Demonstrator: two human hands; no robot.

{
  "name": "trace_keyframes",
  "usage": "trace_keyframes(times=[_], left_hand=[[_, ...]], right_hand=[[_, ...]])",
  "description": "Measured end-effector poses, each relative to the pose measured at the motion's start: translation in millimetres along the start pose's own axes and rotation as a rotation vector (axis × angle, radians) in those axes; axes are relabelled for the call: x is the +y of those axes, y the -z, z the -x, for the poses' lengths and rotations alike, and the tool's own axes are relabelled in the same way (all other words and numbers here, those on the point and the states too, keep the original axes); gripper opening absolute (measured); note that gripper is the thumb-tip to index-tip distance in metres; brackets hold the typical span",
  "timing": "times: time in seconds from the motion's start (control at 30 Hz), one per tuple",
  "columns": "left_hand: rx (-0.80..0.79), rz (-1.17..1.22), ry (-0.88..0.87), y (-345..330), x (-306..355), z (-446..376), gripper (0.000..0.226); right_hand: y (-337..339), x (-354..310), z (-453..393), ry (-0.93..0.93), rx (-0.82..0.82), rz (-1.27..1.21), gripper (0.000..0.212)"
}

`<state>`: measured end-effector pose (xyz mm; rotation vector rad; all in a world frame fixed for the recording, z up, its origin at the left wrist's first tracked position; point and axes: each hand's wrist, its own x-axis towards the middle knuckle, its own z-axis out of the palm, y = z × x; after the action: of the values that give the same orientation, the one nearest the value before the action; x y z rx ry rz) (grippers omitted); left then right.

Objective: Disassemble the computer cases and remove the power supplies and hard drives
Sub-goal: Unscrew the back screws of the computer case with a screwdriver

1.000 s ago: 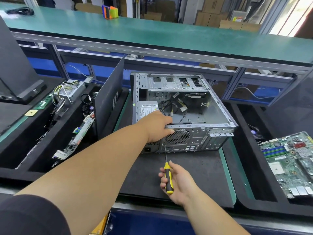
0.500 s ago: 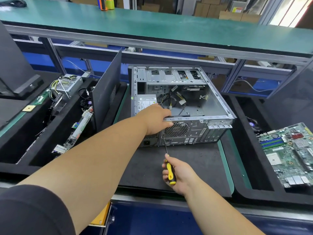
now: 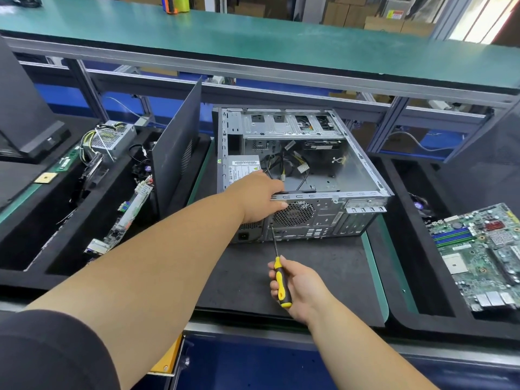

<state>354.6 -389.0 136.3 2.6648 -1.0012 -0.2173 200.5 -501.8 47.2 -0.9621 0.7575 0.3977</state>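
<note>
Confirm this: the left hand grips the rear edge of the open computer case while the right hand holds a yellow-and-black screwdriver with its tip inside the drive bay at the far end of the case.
Not quite. The head view shows the screwdriver in the right hand with its tip at the rear panel of the computer case, near the fan grille, not inside the drive bay. The left hand does grip the rear edge.

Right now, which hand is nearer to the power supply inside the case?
Left. The left hand grips the case's rear edge right beside the power supply; the right hand holds the screwdriver out in front of the case.
</note>
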Motion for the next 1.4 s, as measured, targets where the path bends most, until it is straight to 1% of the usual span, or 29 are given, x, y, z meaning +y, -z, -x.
trace_keyframes(times=[0.23, 0.3, 0.43, 0.5, 0.7, 0.8, 0.9, 0.97, 1.03, 1.1, 1.13, 1.17, 1.23, 1.3, 1.4], left_hand=[[0.013, -0.008, -0.018, -1, 0, 0, 0.036], [0.019, -0.006, -0.018, -1, -1, 0, 0.035], [0.020, 0.001, -0.021, -2, -1, 0, 0.034], [0.016, 0.005, -0.023, -2, -1, 0, 0.033], [0.008, 0.002, -0.026, -1, -1, 0, 0.033], [-0.003, -0.029, -0.042, -1, -1, 1, 0.035], [-0.005, -0.089, -0.062, -1, 2, 2, 0.027], [-0.014, -0.111, -0.068, -1, 4, 2, 0.025], [-0.028, -0.110, -0.068, 0, 5, 1, 0.026], [-0.042, -0.099, -0.060, 1, 6, -1, 0.028], [-0.050, -0.084, -0.049, 1, 8, -1, 0.031], [-0.058, -0.071, -0.033, 2, 9, -1, 0.038], [-0.065, -0.078, -0.009, 3, 13, -1, 0.049], [-0.065, -0.103, -0.004, 4, 16, 1, 0.052], [-0.055, -0.103, 0.011, 5, 20, 3, 0.054]], right_hand=[[5, 7, -4, 0.093, 0.049, 0.092, 0.029], [5, 10, -4, 0.105, 0.048, 0.052, 0.026], [-1, 8, -7, 0.112, 0.060, -0.160, 0.022], [-6, 4, -13, 0.132, 0.078, -0.200, 0.020], [-10, 3, -27, 0.158, 0.148, -0.198, 0.014], [3, 7, -25, 0.150, 0.169, -0.195, 0.014], [24, 8, -22, 0.205, 0.215, -0.144, 0.018], [40, 4, -19, 0.311, 0.293, 0.040, 0.021], [55, -6, -18, 0.432, 0.418, 0.419, 0.025], [69, -18, -19, 0.524, 0.523, 0.864, 0.015], [74, -24, -21, 0.559, 0.548, 1.031, 0.008], [78, -29, -23, 0.591, 0.561, 1.151, 0.006], [84, -35, -30, 0.634, 0.553, 1.302, 0.014], [87, -40, -36, 0.652, 0.526, 1.394, 0.018], [91, -42, -44, 0.678, 0.464, 1.460, 0.021]])
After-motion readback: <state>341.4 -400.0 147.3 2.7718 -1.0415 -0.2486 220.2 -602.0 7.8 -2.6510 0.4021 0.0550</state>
